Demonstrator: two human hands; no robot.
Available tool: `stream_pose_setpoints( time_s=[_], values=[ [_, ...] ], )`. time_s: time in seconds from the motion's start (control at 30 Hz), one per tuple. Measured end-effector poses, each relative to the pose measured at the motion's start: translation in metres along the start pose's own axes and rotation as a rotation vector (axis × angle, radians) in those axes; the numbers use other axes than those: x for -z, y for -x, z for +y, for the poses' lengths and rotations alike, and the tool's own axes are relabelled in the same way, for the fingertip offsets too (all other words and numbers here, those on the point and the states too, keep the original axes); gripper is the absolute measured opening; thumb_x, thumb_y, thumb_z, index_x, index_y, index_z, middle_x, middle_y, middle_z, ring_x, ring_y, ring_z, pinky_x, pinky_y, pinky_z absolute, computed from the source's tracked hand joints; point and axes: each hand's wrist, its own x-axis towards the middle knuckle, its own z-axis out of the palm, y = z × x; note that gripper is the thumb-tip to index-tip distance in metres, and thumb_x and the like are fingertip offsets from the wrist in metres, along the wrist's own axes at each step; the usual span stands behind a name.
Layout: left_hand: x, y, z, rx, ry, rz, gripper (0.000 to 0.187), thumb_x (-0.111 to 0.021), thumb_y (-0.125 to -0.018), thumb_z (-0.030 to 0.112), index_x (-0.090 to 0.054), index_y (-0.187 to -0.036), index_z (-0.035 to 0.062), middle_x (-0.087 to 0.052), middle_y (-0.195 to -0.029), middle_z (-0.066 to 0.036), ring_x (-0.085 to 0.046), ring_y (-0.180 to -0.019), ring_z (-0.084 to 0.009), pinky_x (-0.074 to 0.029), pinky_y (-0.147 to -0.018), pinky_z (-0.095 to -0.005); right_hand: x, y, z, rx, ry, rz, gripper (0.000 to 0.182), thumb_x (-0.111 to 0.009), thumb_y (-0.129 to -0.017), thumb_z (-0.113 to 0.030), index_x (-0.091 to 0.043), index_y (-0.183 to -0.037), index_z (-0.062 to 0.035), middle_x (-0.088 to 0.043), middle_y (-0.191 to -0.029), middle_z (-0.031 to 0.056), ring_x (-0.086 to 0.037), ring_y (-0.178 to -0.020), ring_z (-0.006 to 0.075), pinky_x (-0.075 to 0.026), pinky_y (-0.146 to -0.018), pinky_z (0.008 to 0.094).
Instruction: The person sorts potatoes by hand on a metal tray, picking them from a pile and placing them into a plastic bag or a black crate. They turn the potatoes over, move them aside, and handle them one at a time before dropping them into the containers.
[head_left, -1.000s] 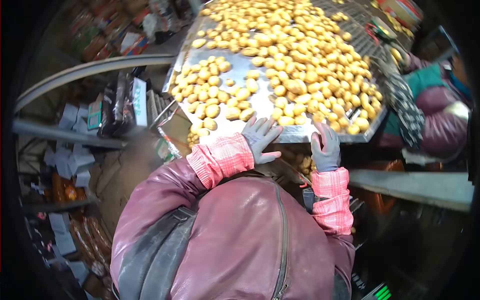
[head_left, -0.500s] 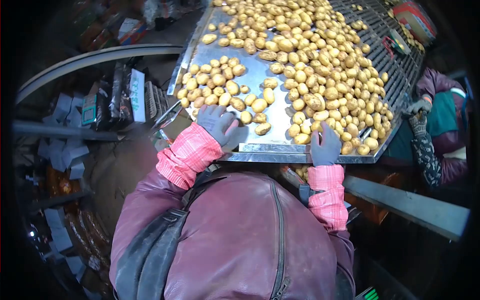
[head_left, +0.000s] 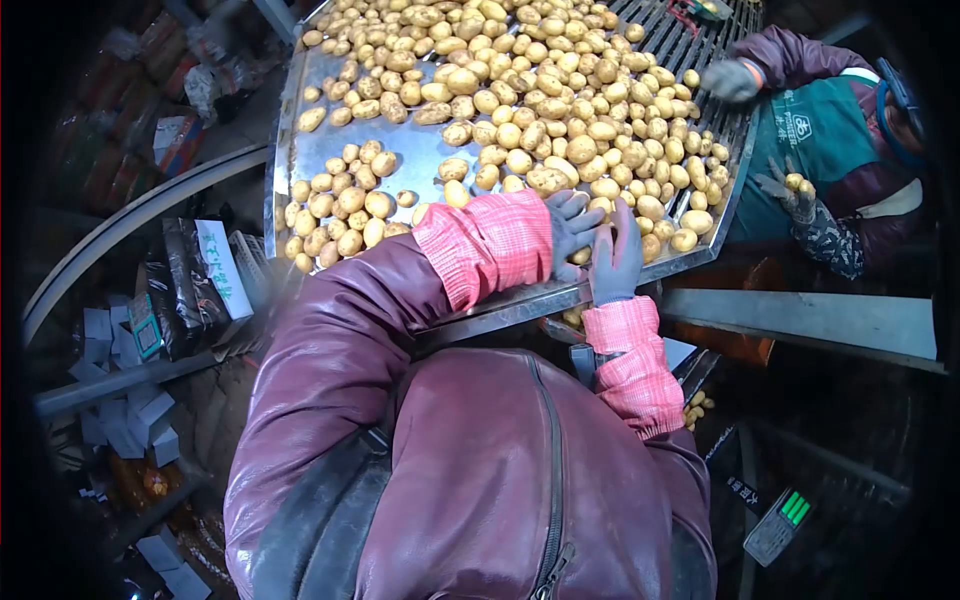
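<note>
Both my hands wear grey gloves below pink checked cuffs. My left hand [head_left: 572,230] reaches across to the right, its fingers apart at the near edge of a large heap of potatoes [head_left: 590,130]. Close beside it, my right hand [head_left: 617,258] points up at the tray's front rim, fingers stretched out and touching or nearly touching the potatoes. Some potatoes by the hands are partly hidden. On the left of the metal tray [head_left: 420,168] sits a smaller group of potatoes [head_left: 345,200], partly covered by my left sleeve.
A co-worker in a green apron [head_left: 800,130] stands at the right, one gloved hand [head_left: 735,80] over the slatted rack [head_left: 668,38], the other [head_left: 795,192] with small potatoes. A metal beam [head_left: 800,320] runs at right. Boxes [head_left: 222,268] and a curved rail [head_left: 130,215] lie left.
My left hand has moved right, from the smaller potato group to beside my right hand. The view has turned, and the co-worker's hands have come apart.
</note>
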Motion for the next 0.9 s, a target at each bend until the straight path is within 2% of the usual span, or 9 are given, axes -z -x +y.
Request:
stream_pose_setpoints(
  time_s=[0.13, 0.17, 0.3, 0.4, 0.5, 0.57, 0.63, 0.87, 0.9],
  values=[
    [0.007, 0.039, -0.012, 0.115, -0.04, -0.057, 0.063, -0.05, -0.086, 0.061, -0.06, -0.127, 0.0137, -0.031, -0.152, -0.02, -0.032, -0.135, -0.0419, -0.021, -0.111, -0.0572, 0.0, -0.001, 0.004, 0.079, 0.095, -0.034, 0.049, -0.057, -0.086, -0.011, -0.047, -0.133, -0.0001, -0.056, -0.123, 0.0228, -0.053, -0.114, 0.0394, -0.042, -0.099, 0.0454],
    [0.026, 0.048, -0.006, 0.191, -0.068, -0.149, 0.058, -0.049, -0.088, 0.057, -0.06, -0.127, 0.015, -0.03, -0.151, -0.022, -0.033, -0.134, -0.0409, -0.022, -0.11, -0.0589, 0.001, -0.001, 0.004, 0.104, 0.124, -0.033, 0.049, -0.059, -0.085, -0.011, -0.048, -0.131, -0.0017, -0.057, -0.123, 0.0216, -0.054, -0.112, 0.0393, -0.042, -0.097, 0.0457],
    [0.008, 0.107, -0.016, 0.352, -0.193, 0.143, 0.044, -0.052, -0.088, 0.044, -0.062, -0.124, 0.0208, -0.04, -0.141, -0.026, -0.042, -0.125, -0.0417, -0.03, -0.104, -0.0579, 0.007, -0.004, -0.004, 0.126, 0.11, -0.115, 0.049, -0.066, -0.081, -0.013, -0.052, -0.126, -0.004, -0.057, -0.122, 0.019, -0.054, -0.113, 0.0374, -0.043, -0.097, 0.0454],
    [0.037, 0.138, 0.013, 0.626, -0.257, 0.033, 0.043, -0.058, -0.086, 0.037, -0.062, -0.123, 0.0169, -0.045, -0.137, -0.025, -0.044, -0.122, -0.0419, -0.034, -0.101, -0.055, 0.019, -0.014, 0.02, 0.272, 0.185, -0.124, 0.051, -0.07, -0.077, -0.015, -0.053, -0.125, -0.0062, -0.057, -0.123, 0.0171, -0.053, -0.115, 0.037, -0.042, -0.098, 0.0459],
    [0.004, 0.167, 0.044, 0.509, -0.082, 0.352, 0.042, -0.061, -0.082, 0.033, -0.059, -0.119, 0.0136, -0.051, -0.123, -0.02, -0.048, -0.114, -0.0394, -0.037, -0.096, -0.0548, 0.061, -0.044, 0.029, 0.34, 0.474, -0.127, 0.054, -0.07, -0.076, -0.021, -0.054, -0.127, -0.0084, -0.057, -0.117, 0.0182, -0.054, -0.111, 0.0372, -0.045, -0.093, 0.0476],
    [0.011, 0.168, 0.079, 0.438, 0.063, 0.244, 0.048, -0.064, -0.084, 0.032, -0.057, -0.125, 0.0083, -0.046, -0.135, -0.024, -0.044, -0.123, -0.0423, -0.036, -0.102, -0.0536, 0.073, -0.06, 0.075, 0.16, 0.664, -0.314, 0.07, -0.07, -0.075, -0.04, -0.047, -0.134, -0.0107, -0.057, -0.117, 0.0198, -0.057, -0.107, 0.0384, -0.047, -0.091, 0.0476],
    [-0.016, 0.173, 0.093, 0.524, -0.037, 0.273, 0.055, -0.061, -0.087, 0.037, -0.051, -0.133, 0.0081, -0.041, -0.141, -0.024, -0.038, -0.131, -0.0443, -0.03, -0.108, -0.0571, 0.069, -0.073, 0.084, 0.056, 0.785, -0.5, 0.077, -0.069, -0.076, -0.045, -0.041, -0.139, -0.0121, -0.057, -0.117, 0.0222, -0.059, -0.106, 0.0385, -0.047, -0.09, 0.0481],
    [-0.016, 0.165, 0.096, 0.576, -0.04, 0.236, 0.061, -0.057, -0.088, 0.043, -0.045, -0.137, 0.0078, -0.039, -0.142, -0.025, -0.036, -0.133, -0.0438, -0.027, -0.109, -0.0594, -0.002, -0.089, 0.037, 0.07, 1.001, -0.705, 0.056, -0.062, -0.084, -0.027, -0.038, -0.125, 0.0027, -0.069, -0.098, 0.0156, -0.069, -0.089, 0.0321, -0.053, -0.076, 0.046],
    [-0.016, 0.166, 0.096, 0.572, -0.027, 0.253, 0.06, -0.057, -0.088, 0.043, -0.047, -0.135, 0.0073, -0.039, -0.142, -0.026, -0.037, -0.132, -0.0441, -0.026, -0.109, -0.0599, -0.015, -0.083, 0.029, 0.047, 0.94, -0.694, 0.047, -0.06, -0.086, -0.03, -0.041, -0.118, -0.0011, -0.068, -0.097, 0.0224, -0.069, -0.088, 0.0359, -0.053, -0.075, 0.0486]
  ],
)
